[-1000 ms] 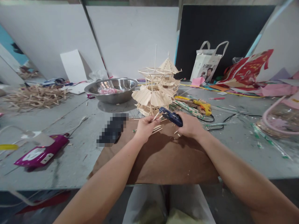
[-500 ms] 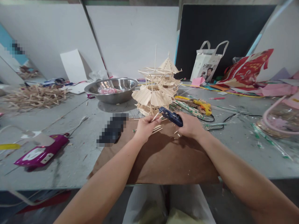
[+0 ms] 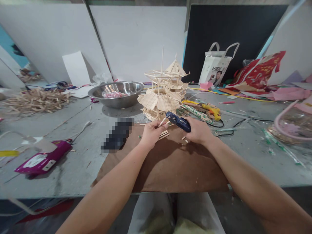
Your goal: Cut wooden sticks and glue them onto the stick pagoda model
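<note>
Pinched between the fingers of my left hand are thin pale wooden sticks, their ends pointing up beside the tool. My right hand is wrapped round a dark blue hand tool that looks like cutters. The tool's tip meets or nearly meets the sticks; its jaws are too small to make out. Beneath both hands lies a brown sheet, bearing loose wooden sticks and short cut bits. Just behind the hands stands a pagoda-like model built of sticks.
A steel basin stands at back left, near a stick pile. Left of the sheet are a pixelated dark object and a purple power strip. A yellow glue gun lies right, with a clear container beyond.
</note>
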Tool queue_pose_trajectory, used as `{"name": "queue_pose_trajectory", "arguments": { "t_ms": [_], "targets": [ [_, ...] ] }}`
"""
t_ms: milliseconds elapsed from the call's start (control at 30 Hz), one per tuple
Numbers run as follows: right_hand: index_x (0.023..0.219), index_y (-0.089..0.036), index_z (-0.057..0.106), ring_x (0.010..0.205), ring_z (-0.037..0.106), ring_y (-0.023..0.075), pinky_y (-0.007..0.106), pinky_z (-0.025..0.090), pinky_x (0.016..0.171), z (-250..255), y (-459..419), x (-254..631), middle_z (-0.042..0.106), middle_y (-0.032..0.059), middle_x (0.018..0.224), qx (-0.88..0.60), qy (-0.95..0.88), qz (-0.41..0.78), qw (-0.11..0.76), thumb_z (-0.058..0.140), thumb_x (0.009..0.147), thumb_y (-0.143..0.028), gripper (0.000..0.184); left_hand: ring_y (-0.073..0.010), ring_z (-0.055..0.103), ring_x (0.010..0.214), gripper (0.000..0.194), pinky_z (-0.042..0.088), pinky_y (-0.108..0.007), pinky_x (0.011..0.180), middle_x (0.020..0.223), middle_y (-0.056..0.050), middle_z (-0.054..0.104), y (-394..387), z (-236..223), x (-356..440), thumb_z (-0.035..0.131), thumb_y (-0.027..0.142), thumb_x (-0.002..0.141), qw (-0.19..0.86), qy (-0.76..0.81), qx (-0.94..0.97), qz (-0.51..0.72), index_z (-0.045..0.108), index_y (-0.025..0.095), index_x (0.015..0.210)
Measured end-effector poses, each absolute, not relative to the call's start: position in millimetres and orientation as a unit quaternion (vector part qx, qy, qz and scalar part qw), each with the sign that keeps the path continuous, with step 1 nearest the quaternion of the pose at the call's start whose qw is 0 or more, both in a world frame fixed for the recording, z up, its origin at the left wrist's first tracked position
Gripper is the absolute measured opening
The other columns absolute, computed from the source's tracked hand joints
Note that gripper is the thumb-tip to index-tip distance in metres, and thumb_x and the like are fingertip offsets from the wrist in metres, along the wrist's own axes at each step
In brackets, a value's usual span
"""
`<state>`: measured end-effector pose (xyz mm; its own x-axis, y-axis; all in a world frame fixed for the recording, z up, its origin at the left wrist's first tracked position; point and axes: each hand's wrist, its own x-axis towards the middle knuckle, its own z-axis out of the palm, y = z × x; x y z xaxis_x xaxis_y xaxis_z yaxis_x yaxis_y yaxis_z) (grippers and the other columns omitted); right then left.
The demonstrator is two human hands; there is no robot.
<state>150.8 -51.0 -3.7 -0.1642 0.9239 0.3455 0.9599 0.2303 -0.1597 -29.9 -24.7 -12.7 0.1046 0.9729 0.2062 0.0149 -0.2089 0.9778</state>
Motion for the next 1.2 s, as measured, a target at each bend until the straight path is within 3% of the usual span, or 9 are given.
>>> {"name": "queue_pose_trajectory", "arguments": {
  "t_ms": [1200],
  "targets": [
    [0.106, -0.02, 0.042, 0.086, 0.053, 0.0235, 0.03, 0.038, 0.066, -7.3, -48.2, 152.1, 0.058, 0.0055, 0.097, -0.614, -0.762, -0.047, 0.198, 0.05, 0.058, -0.025, 0.048, -0.0077, 0.047, 0.054, 0.022, 0.037, -0.021, 0.057, 0.056, 0.001, 0.057, -22.6, -16.4, -30.9, 0.065, 0.031, 0.053, 0.475, 0.416, 0.584, 0.51, 0.064, 0.013, 0.065]
  ]
}}
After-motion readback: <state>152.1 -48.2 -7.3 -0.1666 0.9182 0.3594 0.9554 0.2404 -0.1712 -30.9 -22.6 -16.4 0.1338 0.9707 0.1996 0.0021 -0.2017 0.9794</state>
